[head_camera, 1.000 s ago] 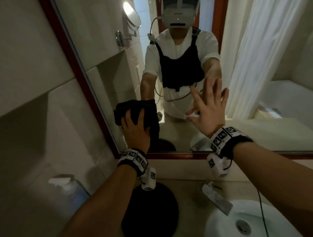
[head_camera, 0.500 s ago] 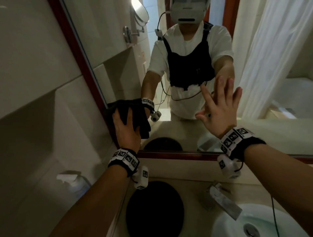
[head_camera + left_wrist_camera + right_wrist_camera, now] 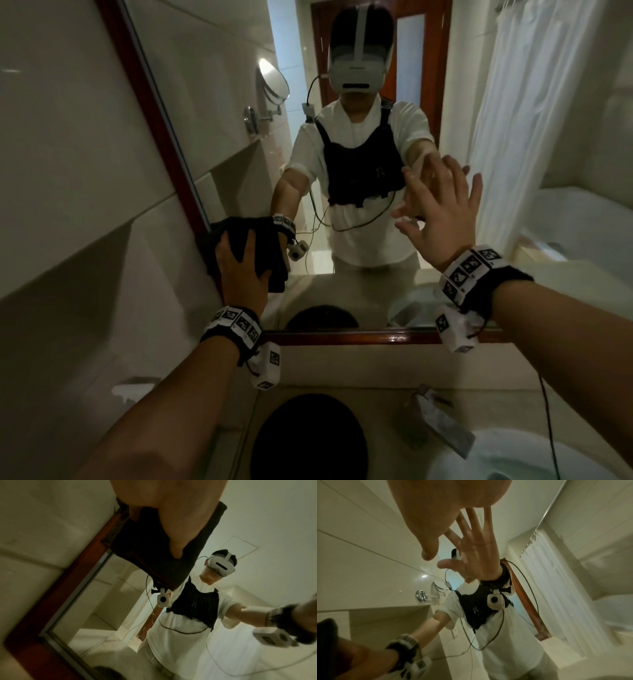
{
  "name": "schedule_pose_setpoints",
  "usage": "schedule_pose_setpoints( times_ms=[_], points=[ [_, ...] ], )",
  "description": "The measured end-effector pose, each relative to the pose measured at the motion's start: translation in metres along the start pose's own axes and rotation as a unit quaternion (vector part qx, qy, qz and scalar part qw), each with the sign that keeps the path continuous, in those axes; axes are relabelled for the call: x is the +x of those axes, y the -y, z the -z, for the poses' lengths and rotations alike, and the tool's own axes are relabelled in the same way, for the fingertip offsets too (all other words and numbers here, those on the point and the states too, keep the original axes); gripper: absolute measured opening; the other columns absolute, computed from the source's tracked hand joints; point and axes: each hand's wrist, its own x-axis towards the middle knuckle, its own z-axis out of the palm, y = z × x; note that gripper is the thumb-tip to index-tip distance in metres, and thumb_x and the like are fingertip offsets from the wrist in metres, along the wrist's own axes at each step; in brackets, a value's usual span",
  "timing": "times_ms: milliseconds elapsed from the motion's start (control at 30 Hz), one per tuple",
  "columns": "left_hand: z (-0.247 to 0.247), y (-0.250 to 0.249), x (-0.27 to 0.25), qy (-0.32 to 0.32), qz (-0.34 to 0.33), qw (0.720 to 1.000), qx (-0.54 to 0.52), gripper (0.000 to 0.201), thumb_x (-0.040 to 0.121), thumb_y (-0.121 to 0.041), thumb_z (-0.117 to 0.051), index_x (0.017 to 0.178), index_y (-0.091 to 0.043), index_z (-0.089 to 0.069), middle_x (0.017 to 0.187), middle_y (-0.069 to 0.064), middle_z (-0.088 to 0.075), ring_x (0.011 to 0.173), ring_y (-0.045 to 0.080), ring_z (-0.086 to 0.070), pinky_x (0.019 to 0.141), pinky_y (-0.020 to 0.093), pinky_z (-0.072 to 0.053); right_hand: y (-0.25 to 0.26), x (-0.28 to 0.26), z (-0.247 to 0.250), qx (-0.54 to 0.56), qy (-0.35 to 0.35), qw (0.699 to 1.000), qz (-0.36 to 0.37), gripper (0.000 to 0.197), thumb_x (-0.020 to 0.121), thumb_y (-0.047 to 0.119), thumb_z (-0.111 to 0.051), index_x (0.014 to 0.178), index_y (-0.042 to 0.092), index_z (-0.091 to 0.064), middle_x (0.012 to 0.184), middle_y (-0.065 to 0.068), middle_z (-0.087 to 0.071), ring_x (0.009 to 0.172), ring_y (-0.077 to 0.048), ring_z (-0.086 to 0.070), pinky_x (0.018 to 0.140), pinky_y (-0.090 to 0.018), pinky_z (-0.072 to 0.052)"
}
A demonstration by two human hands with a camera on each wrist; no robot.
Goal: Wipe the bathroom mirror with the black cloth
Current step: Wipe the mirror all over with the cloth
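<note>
Black cloth [image 3: 255, 246] lay bunched under the left hand [image 3: 241, 270], fingers spread and pressing it to the mirror [image 3: 342, 301] at its left frame edge. Wiping looked under way; the next stroke probably should sweep rightward. The right hand [image 3: 440, 219], spread wide against the glass, stood in that path, above the sink [image 3: 507, 455].

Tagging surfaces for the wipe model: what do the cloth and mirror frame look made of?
Black cloth: looks like terry or microfibre, matte with a fuzzy nap at its edges. Mirror frame: seemingly reddish-brown wood or wood-look trim, glossy with highlights; which one cannot be told.
</note>
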Motion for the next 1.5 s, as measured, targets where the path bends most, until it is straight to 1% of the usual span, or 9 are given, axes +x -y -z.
schedule_pose_setpoints(
  times_ms=[167, 267, 400, 567, 800, 933, 1100, 1200, 1500],
  points=[
    [0.008, -0.005, 0.010, -0.010, 0.008, 1.000, 0.001, 0.087, 0.078, -0.013, -0.079, 0.151, -0.024, -0.032, 0.159, 0.021, -0.012, 0.145, 0.043, -0.014, 0.117, 0.050, -0.018, 0.001, 0.032, 0.009, -0.025, 0.036, 0.999, -0.018, 0.115, 0.071, 0.058, -0.076, 0.157, 0.033, -0.005, 0.165, -0.013, 0.005, 0.151, -0.038, 0.007, 0.117, -0.066, -0.003],
    [0.015, -0.009, 0.022, -0.022, 0.002, 1.000, 0.003, 0.089, 0.078, -0.015, -0.079, 0.151, -0.026, -0.030, 0.158, 0.021, -0.013, 0.145, 0.043, -0.015, 0.115, 0.053, -0.023, -0.004, 0.031, -0.001, -0.035, 0.047, 0.998, -0.014, 0.119, 0.071, 0.062, -0.074, 0.157, 0.033, 0.002, 0.164, -0.012, 0.012, 0.150, -0.038, 0.013, 0.115, -0.068, -0.003],
    [0.024, -0.012, 0.035, -0.034, -0.006, 0.999, 0.019, 0.092, 0.076, -0.020, -0.082, 0.150, -0.028, -0.029, 0.157, 0.022, -0.016, 0.142, 0.046, -0.020, 0.111, 0.057, -0.029, -0.007, 0.032, -0.004, -0.034, 0.053, 0.998, -0.009, 0.116, 0.072, 0.066, -0.069, 0.157, 0.033, 0.003, 0.164, -0.012, 0.015, 0.150, -0.037, 0.016, 0.115, -0.069, -0.002],
    [0.034, -0.017, 0.050, -0.037, -0.008, 0.998, 0.041, 0.091, 0.080, -0.024, -0.078, 0.151, -0.033, -0.023, 0.160, 0.015, -0.008, 0.144, 0.041, -0.014, 0.110, 0.059, -0.031, -0.008, 0.030, -0.004, -0.022, 0.049, 0.999, -0.006, 0.112, 0.075, 0.064, -0.068, 0.158, 0.032, -0.001, 0.164, -0.012, 0.016, 0.149, -0.037, 0.017, 0.116, -0.066, 0.003],
    [0.037, -0.032, 0.056, -0.023, 0.006, 0.997, 0.073, 0.090, 0.082, -0.026, -0.075, 0.154, -0.031, -0.022, 0.160, 0.016, -0.003, 0.145, 0.042, -0.012, 0.108, 0.059, -0.035, -0.009, 0.030, -0.006, -0.025, 0.054, 0.998, -0.003, 0.110, 0.074, 0.064, -0.066, 0.158, 0.031, -0.003, 0.164, -0.014, 0.014, 0.150, -0.038, 0.015, 0.115, -0.069, -0.001],
    [0.036, -0.066, 0.056, -0.030, -0.021, 0.994, 0.102, 0.087, 0.082, -0.031, -0.074, 0.153, -0.033, -0.023, 0.159, 0.018, -0.011, 0.141, 0.044, -0.017, 0.098, 0.062, -0.043, -0.007, 0.031, -0.007, -0.026, 0.048, 0.999, 0.000, 0.109, 0.074, 0.063, -0.066, 0.158, 0.031, -0.005, 0.164, -0.014, 0.013, 0.150, -0.040, 0.013, 0.115, -0.069, -0.002],
    [0.020, -0.135, 0.044, 0.008, -0.051, 0.993, 0.110, 0.089, 0.086, -0.040, -0.067, 0.153, -0.043, -0.007, 0.160, 0.015, -0.003, 0.141, 0.047, -0.011, 0.101, 0.067, -0.035, -0.009, 0.030, -0.007, -0.023, 0.043, 0.999, 0.001, 0.109, 0.075, 0.062, -0.068, 0.158, 0.032, -0.004, 0.164, -0.014, 0.012, 0.150, -0.040, 0.012, 0.114, -0.070, -0.003],
    [0.009, -0.159, 0.039, -0.004, -0.077, 0.992, 0.104, 0.091, 0.084, -0.042, -0.069, 0.153, -0.043, -0.009, 0.159, 0.015, -0.003, 0.140, 0.047, -0.014, 0.098, 0.068, -0.037, -0.010, 0.031, -0.007, -0.018, 0.042, 0.999, 0.004, 0.109, 0.075, 0.062, -0.068, 0.158, 0.032, -0.004, 0.164, -0.014, 0.011, 0.150, -0.041, 0.011, 0.114, -0.070, -0.003],
    [0.012, -0.133, 0.042, -0.005, -0.120, 0.983, 0.142, 0.094, 0.080, -0.048, -0.071, 0.153, -0.042, -0.011, 0.158, 0.015, -0.010, 0.140, 0.045, -0.019, 0.101, 0.063, -0.037, -0.011, 0.030, -0.006, -0.026, 0.047, 0.999, 0.002, 0.108, 0.076, 0.064, -0.066, 0.158, 0.034, -0.003, 0.164, -0.011, 0.014, 0.150, -0.036, 0.013, 0.117, -0.066, -0.002]
  ],
)
